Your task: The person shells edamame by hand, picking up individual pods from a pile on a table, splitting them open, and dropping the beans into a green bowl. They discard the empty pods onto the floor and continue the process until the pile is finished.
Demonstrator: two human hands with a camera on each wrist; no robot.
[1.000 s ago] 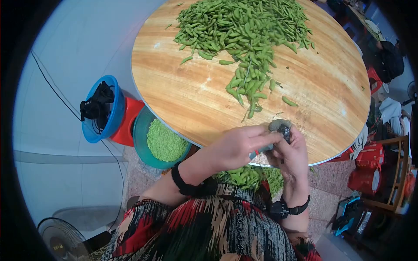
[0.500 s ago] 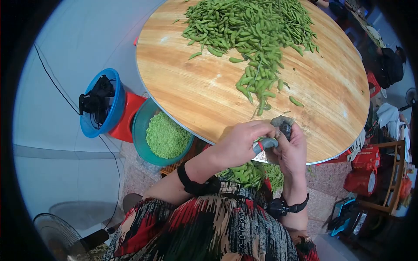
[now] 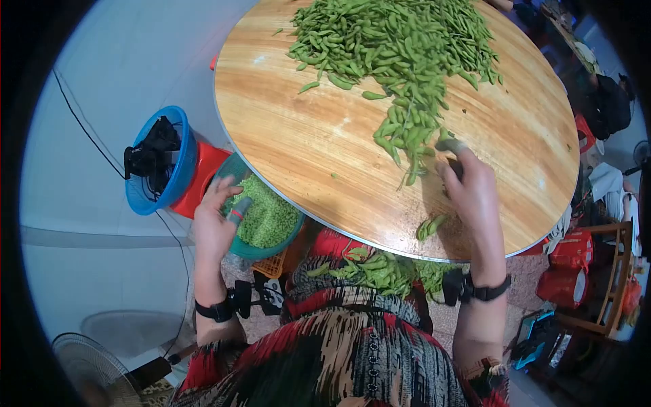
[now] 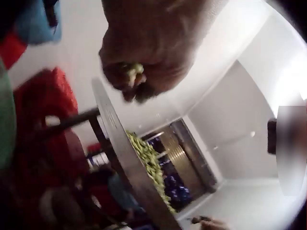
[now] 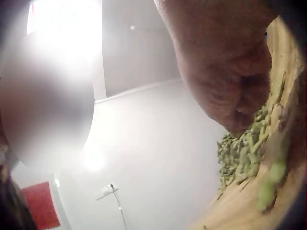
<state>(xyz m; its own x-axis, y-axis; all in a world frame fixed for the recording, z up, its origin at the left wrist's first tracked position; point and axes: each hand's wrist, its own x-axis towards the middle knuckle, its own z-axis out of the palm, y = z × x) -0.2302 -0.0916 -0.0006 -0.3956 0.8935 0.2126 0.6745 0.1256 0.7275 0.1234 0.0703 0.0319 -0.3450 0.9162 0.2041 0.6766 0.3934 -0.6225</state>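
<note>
My left hand (image 3: 215, 224) is over the green basin (image 3: 239, 249) of shelled green soybeans (image 3: 264, 214), fingers loosely spread and blurred. Its thumb wears a grey cover with a red band. Pale green bits (image 4: 135, 71) show among the fingers in the left wrist view. Above the round wooden table (image 3: 285, 136), my right hand (image 3: 471, 186) reaches to the near end of the soybean pods (image 3: 410, 129), thumb and grey-covered index finger apart. A couple of loose pods (image 3: 430, 227) lie on the table, left of that hand's wrist.
A large heap of pods (image 3: 386, 41) covers the table's far side. More pods (image 3: 383, 271) lie in the lap below the near edge. A blue basin (image 3: 184, 132) with black gear stands on a red stool (image 3: 203, 180) at left. A fan (image 3: 88, 373) stands at lower left.
Both hands were together at the table's near edge. The left hand has moved left to over the green basin; the right has moved forward to the pods. Loose pods now show near the edge.
</note>
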